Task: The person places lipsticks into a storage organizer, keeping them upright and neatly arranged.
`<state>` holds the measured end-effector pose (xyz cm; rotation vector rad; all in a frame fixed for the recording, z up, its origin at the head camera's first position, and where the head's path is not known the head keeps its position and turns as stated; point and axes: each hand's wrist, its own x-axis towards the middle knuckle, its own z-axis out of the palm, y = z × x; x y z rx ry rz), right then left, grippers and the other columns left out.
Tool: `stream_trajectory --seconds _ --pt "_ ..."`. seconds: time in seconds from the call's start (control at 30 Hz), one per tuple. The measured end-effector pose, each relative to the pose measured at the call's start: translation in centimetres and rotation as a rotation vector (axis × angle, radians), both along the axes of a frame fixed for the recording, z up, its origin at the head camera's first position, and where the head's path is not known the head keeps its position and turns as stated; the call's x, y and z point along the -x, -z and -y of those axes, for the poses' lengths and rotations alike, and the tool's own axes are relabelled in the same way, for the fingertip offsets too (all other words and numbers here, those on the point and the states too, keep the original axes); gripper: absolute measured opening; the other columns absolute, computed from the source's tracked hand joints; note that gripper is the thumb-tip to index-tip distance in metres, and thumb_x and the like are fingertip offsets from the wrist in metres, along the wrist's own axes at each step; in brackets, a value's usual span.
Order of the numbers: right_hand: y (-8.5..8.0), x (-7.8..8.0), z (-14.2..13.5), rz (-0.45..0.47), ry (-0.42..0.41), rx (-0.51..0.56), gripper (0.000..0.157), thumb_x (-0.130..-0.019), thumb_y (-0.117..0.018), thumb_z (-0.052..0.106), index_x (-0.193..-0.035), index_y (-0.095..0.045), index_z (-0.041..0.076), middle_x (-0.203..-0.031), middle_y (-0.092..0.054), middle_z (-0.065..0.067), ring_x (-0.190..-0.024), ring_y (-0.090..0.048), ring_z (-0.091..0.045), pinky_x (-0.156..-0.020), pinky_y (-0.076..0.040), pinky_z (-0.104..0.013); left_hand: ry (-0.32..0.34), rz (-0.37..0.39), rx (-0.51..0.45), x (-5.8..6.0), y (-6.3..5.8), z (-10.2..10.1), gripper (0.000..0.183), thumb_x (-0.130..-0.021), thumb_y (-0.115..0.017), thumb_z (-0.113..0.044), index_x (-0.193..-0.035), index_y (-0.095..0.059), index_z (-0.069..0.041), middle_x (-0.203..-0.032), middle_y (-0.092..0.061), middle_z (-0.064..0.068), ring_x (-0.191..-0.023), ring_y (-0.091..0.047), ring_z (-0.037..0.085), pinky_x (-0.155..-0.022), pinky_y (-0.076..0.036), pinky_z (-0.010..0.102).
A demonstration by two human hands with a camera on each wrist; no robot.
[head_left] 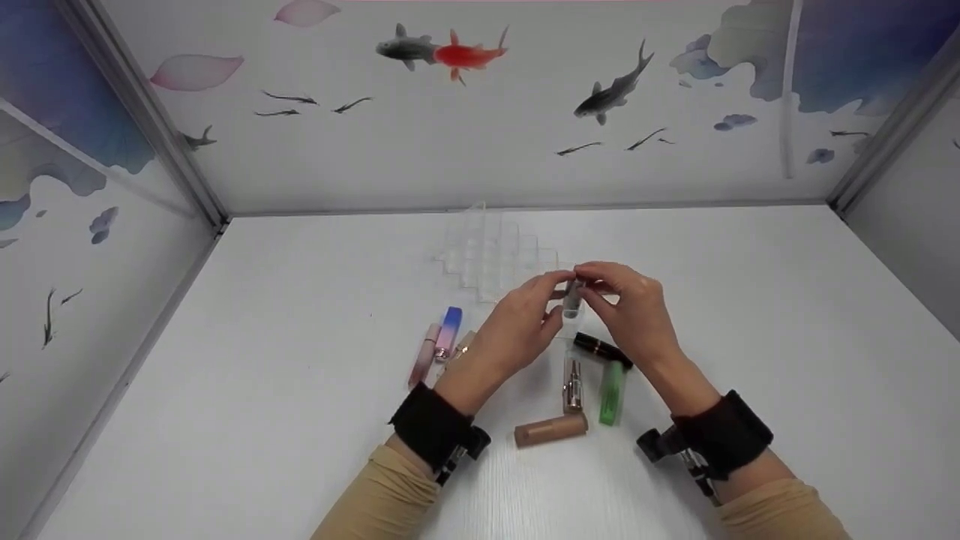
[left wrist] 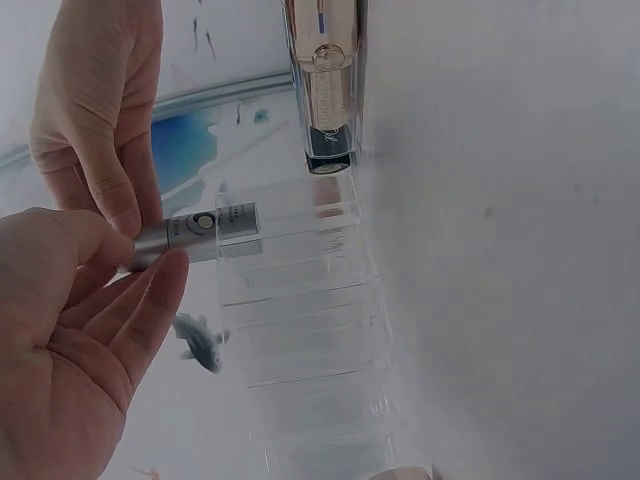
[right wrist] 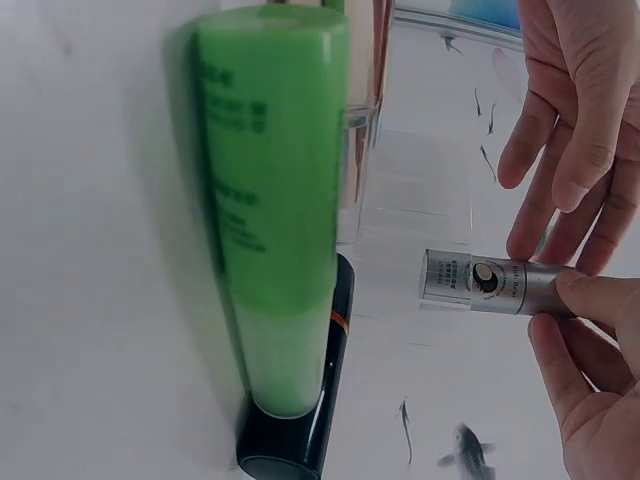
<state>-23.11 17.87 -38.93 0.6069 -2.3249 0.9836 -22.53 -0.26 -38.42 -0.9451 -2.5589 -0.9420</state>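
Observation:
A silver lip balm tube (right wrist: 497,284) with a round dark emblem stands upright between the two hands. Its upper end is pinched between the thumb and fingers of my right hand (head_left: 641,315). My left hand (head_left: 517,322) is close beside the tube, fingers loosely extended and thumb apart from it; whether a fingertip touches it is hard to tell. Below and beyond is a clear stepped lipstick holder (head_left: 495,255), its near part partly hidden by the hands. The tube's lower end overlaps a clear compartment in the left wrist view, but whether it is inside cannot be told.
Nearer lie a black tube (head_left: 600,349), a green tube (head_left: 611,394), a clear-and-gold lipstick (head_left: 572,386) and a brown tube (head_left: 551,431). At left are a blue-pink tube (head_left: 448,334), a pinkish tube (head_left: 425,356) and another partly hidden by the left arm. Printed panels (head_left: 525,172) enclose the table.

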Motion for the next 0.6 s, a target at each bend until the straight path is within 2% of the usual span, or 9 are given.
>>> stream_trajectory --seconds 0.3,0.43,0.6 --pt "0.28 0.1 -0.03 0.147 0.024 0.029 0.024 -0.086 -0.073 -0.005 -0.11 -0.073 0.0 -0.108 -0.071 -0.013 -0.099 -0.072 -0.027 -0.087 -0.06 -0.037 0.011 -0.007 0.025 -0.05 0.47 -0.05 0.044 -0.096 -0.06 -0.003 -0.139 -0.052 -0.003 -0.135 -0.062 0.014 -0.121 -0.064 0.022 -0.098 -0.055 0.03" --pt "0.33 0.16 -0.12 0.166 0.017 0.026 0.022 -0.086 -0.072 -0.004 -0.108 -0.073 -0.001 -0.108 -0.072 -0.014 -0.098 -0.073 -0.027 -0.087 -0.06 -0.036 0.007 -0.021 0.058 -0.11 0.55 -0.13 0.045 -0.096 -0.06 -0.005 -0.14 -0.053 -0.002 -0.137 -0.062 0.013 -0.125 -0.062 0.023 -0.104 -0.052 0.032" --pt "0.38 0.22 -0.23 0.165 0.017 -0.009 0.017 -0.087 -0.073 -0.001 -0.104 -0.075 -0.001 -0.105 -0.075 -0.014 -0.096 -0.074 -0.026 -0.085 -0.06 -0.037 0.001 0.018 0.119 -0.14 0.49 -0.2 0.046 -0.098 -0.057 -0.008 -0.144 -0.051 -0.003 -0.143 -0.058 0.012 -0.134 -0.055 0.024 -0.112 -0.046 0.033"
